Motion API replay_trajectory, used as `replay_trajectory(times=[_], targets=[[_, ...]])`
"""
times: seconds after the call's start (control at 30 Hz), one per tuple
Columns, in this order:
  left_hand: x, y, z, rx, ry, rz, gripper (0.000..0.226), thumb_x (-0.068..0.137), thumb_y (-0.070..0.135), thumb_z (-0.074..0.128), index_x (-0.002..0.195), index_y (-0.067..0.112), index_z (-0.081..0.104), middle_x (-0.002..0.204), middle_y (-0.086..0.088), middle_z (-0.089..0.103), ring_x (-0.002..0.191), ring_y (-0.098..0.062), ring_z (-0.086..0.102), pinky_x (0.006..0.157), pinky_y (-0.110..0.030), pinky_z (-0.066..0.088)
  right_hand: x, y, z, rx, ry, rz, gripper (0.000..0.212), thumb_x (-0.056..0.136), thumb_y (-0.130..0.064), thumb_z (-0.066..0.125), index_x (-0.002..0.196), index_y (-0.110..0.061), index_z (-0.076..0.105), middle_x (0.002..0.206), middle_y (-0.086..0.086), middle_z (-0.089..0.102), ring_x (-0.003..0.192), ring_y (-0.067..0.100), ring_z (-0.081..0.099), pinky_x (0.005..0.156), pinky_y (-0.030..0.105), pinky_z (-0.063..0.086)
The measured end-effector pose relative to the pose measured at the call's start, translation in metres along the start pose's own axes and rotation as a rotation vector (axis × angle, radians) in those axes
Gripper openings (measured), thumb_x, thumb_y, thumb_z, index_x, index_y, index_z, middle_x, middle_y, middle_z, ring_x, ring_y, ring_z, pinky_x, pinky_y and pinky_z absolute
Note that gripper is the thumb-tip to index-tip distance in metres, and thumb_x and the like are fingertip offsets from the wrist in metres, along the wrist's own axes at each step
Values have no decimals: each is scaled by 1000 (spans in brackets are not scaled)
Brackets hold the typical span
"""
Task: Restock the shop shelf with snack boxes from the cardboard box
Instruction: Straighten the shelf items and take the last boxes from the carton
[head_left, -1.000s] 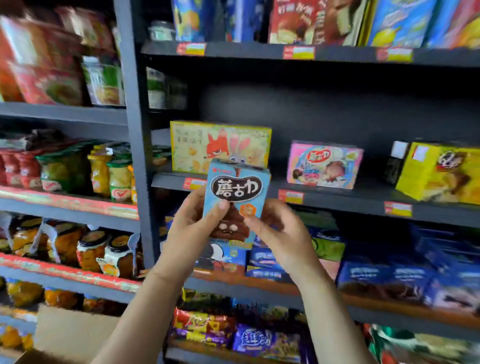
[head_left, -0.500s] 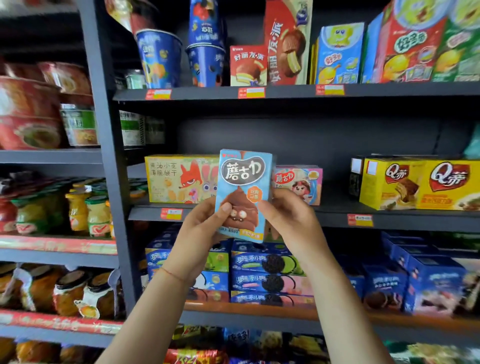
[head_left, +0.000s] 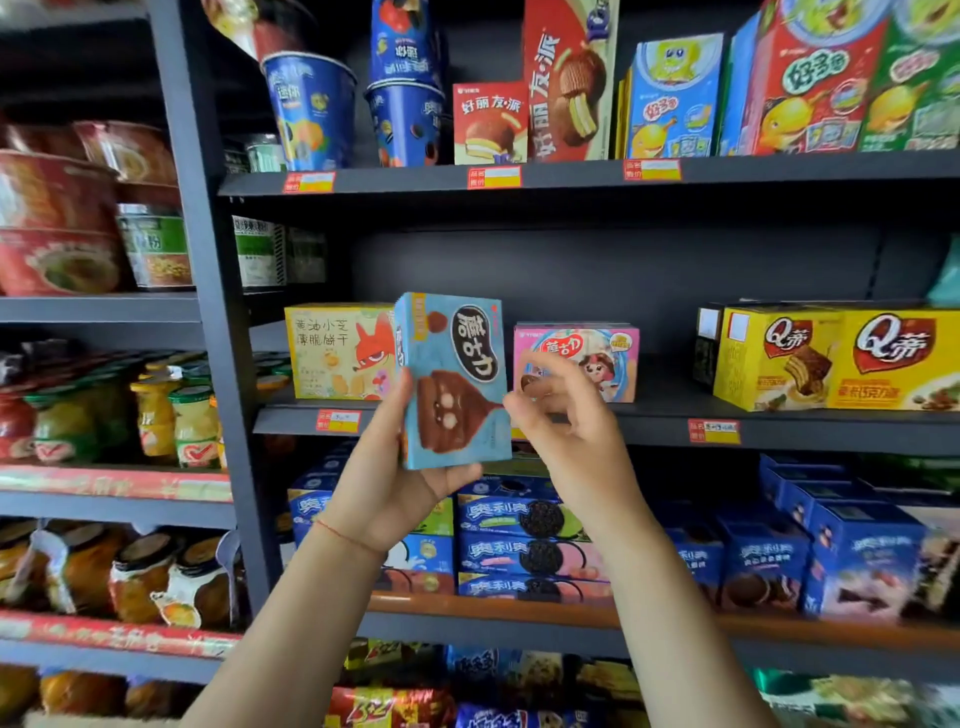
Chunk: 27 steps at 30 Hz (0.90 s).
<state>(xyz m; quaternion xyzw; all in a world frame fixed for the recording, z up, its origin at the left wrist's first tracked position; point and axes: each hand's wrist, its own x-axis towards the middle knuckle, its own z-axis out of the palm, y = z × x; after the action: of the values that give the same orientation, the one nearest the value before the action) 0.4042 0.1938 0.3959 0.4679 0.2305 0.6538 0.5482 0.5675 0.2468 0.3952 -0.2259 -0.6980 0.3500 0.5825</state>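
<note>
Before the shelf edge (head_left: 571, 423), left hand (head_left: 395, 499) grips the blue box (head_left: 457, 379); right hand (head_left: 566, 415) fingers loosely curled, holding nothing.

Bright, even light fell on the front-facing packaging, while the recesses of the dark grey metal shelving unit (head_left: 571, 179) lay in deep shadow. Wide-angle distortion bowed the uprights, and the frame's edges, the lower corners most of all, were smeared soft.

Red instant-noodle bowls (head_left: 57, 228) sit at nine o'clock, with jars of preserved fruit (head_left: 171, 421) just below them. Blue paper cups (head_left: 311, 111) stand at eleven o'clock. Glass jars with dark lids (head_left: 140, 577) crowd the rack at eight o'clock.
</note>
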Motion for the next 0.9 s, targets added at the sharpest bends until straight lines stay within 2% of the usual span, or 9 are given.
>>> replay_trajectory(times=[0.07,0.13,0.27,0.43,0.5,0.6,0.67,0.77,0.9], targets=[[2,-4,2,-44,3,-26,55,88,60,50,118,19,73,114,-11,71,89,-24,72,57,-32,60,1,0,-3,50,7,58,39,91,-30,69,128,-29,56,109,-8,65,100,1,63,87,24,54],[6,-11,5,-23,7,-45,54,87,59,50,116,20,73,108,-10,73,83,-23,73,52,-31,60,0,-1,-6,99,-37,87,30,92,-28,69,121,-24,62,108,-7,71,102,6,66,90,32,56],[11,-18,12,35,47,-67,51,87,58,49,113,21,74,104,-8,73,78,-19,73,50,-29,59,-1,2,-14,134,0,98,21,90,-24,71,110,-19,68,105,-6,74,100,13,69,89,33,56],[18,-26,13,413,144,-6,46,94,50,50,118,16,69,110,-10,74,100,-24,71,74,-38,60,3,1,-39,81,35,64,20,93,-22,68,112,-24,70,104,-9,74,97,9,69,82,25,56],[21,-29,15,478,151,58,36,96,39,54,115,13,69,108,-11,74,102,-27,70,83,-42,58,9,-2,-51,7,48,19,19,95,-22,66,113,-27,70,108,-5,73,99,10,69,82,28,57],[30,-28,27,502,115,119,24,97,24,58,116,13,68,108,-10,75,101,-27,72,79,-35,60,24,-7,-65,-151,99,-45,24,97,-24,62,120,-29,67,114,-7,66,99,2,65,79,20,52],[40,-29,38,529,97,143,21,97,20,59,115,12,68,106,-9,75,98,-27,73,80,-35,60,32,-15,-76,-290,81,-75,29,97,-27,61,126,-28,63,114,-9,60,99,-2,62,76,13,50],[59,-32,50,650,79,195,21,97,17,62,115,10,69,107,-4,76,100,-22,72,85,-38,56,43,-27,-95,-473,67,-103,35,93,-28,66,128,-29,60,111,-7,58,98,2,61,78,17,51],[90,-36,43,1188,223,564,28,93,24,65,119,13,68,109,1,69,100,-23,65,88,-42,54,57,-44,-129,-756,66,-151,37,92,-21,67,128,-25,60,107,-6,55,100,12,57,81,28,48]])
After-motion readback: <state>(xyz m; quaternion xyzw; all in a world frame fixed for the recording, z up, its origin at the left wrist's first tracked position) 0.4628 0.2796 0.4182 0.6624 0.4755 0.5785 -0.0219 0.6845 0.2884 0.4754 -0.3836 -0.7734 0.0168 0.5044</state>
